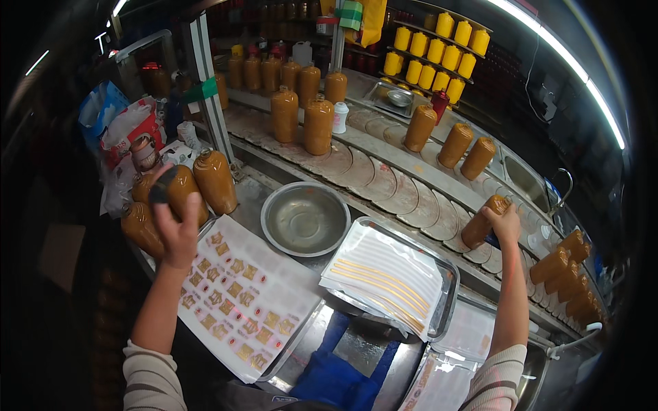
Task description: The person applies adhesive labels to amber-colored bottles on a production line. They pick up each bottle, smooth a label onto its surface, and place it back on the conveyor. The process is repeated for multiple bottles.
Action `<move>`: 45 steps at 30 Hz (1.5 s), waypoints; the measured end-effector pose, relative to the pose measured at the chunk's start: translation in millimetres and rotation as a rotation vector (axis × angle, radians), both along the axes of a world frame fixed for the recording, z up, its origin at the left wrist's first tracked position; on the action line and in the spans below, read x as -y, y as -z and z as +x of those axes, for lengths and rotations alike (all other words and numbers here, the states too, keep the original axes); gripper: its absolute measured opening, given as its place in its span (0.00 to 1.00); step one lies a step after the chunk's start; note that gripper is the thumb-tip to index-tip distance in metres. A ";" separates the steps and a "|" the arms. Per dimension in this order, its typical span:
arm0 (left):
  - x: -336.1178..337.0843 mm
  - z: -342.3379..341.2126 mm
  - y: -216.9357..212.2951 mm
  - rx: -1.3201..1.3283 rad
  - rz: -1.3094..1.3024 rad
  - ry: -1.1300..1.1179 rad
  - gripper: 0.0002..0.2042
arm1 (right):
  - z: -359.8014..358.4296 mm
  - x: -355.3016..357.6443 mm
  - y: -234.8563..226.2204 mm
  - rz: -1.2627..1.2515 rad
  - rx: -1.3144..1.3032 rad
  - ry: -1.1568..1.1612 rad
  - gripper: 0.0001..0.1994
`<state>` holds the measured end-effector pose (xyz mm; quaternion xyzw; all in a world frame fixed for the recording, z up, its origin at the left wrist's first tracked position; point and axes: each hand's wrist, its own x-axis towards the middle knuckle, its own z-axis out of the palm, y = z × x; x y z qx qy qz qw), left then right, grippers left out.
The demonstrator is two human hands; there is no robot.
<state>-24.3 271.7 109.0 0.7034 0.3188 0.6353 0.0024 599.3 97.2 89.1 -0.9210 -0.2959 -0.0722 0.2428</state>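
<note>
On the right, my right hand (505,220) is closed round the upper part of a glossy brown bottle (480,229), which leans at the conveyor of overlapping plates (399,190). To the left, my left hand (177,229) is raised in front of a brown bottle (182,186), thumb and fingers apart, with a dark covering on a finger. Whether it touches that bottle I cannot tell. Close beside it stand another brown bottle (216,182) and several more. Below that hand lies a sheet of gold-and-red decals (236,294).
A metal basin (306,219) sits mid-table, beside a tray (449,288) bearing white sheets with gold stripes (384,274). Blue cloth (336,377) lies near me. A metal post (211,82) rises at the left. More bottles (318,127) line the conveyor; yellow bottles (445,51) fill a rack behind.
</note>
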 end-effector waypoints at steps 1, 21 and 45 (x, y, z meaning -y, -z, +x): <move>-8.4 35.5 1.8 -0.072 -0.089 0.116 0.24 | 8.6 5.3 2.4 0.001 -0.018 -0.007 0.44; -207.9 391.7 37.3 -0.160 -0.508 0.103 0.22 | -168.7 271.4 54.5 0.495 -0.281 0.073 0.26; 88.6 208.3 -31.6 0.183 -1.529 1.703 0.24 | -331.3 197.8 38.3 0.636 -1.054 -0.698 0.47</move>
